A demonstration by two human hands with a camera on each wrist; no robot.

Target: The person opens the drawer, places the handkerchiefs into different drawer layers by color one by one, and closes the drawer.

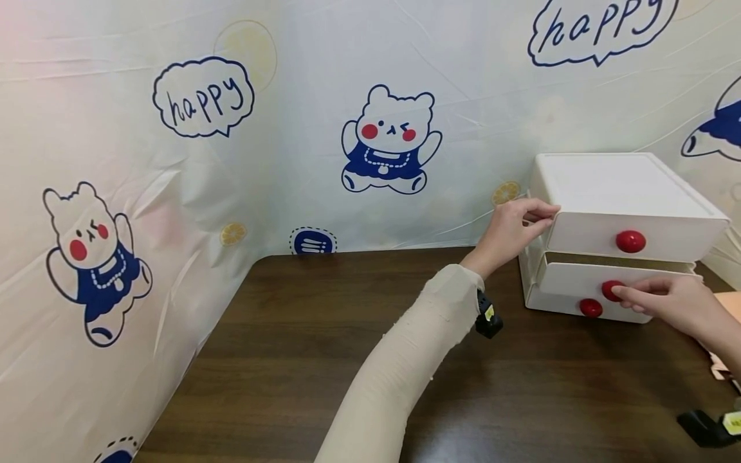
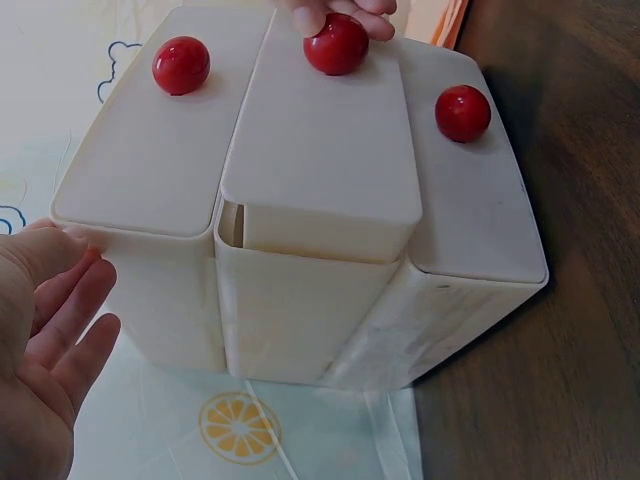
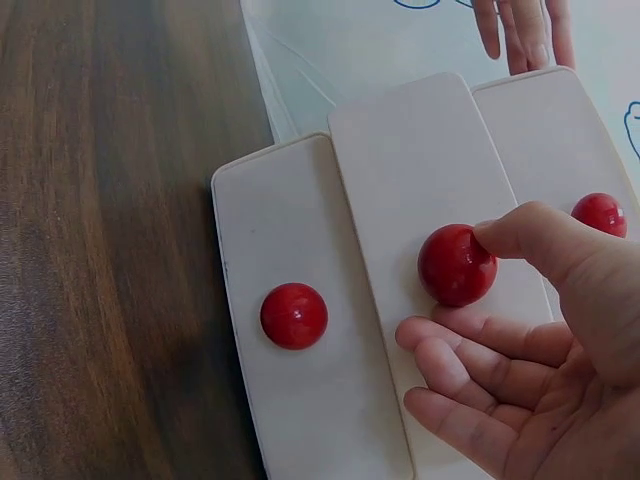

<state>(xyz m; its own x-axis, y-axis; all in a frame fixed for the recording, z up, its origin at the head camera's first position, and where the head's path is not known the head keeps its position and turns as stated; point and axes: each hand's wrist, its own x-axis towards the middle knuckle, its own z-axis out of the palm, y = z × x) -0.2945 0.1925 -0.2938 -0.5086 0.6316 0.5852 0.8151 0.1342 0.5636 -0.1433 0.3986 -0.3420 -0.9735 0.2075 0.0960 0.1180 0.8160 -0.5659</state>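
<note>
A white drawer cabinet stands at the right of the table, with three stacked drawers and a round red knob on each. The middle drawer juts out a little past the other two. My right hand pinches its red knob between thumb and index finger, the other fingers loosely bent below. At the cabinet's upper left front edge is my left hand, its thumb touching the corner of the top drawer and its fingers beside the side wall. The bottom drawer sits flush. What lies inside the drawers is hidden.
The dark wooden table spreads out to the left and in front of the cabinet. Behind it hangs a pale cloth printed with bears and "happy" bubbles. A peach-coloured item is partly visible at the right edge.
</note>
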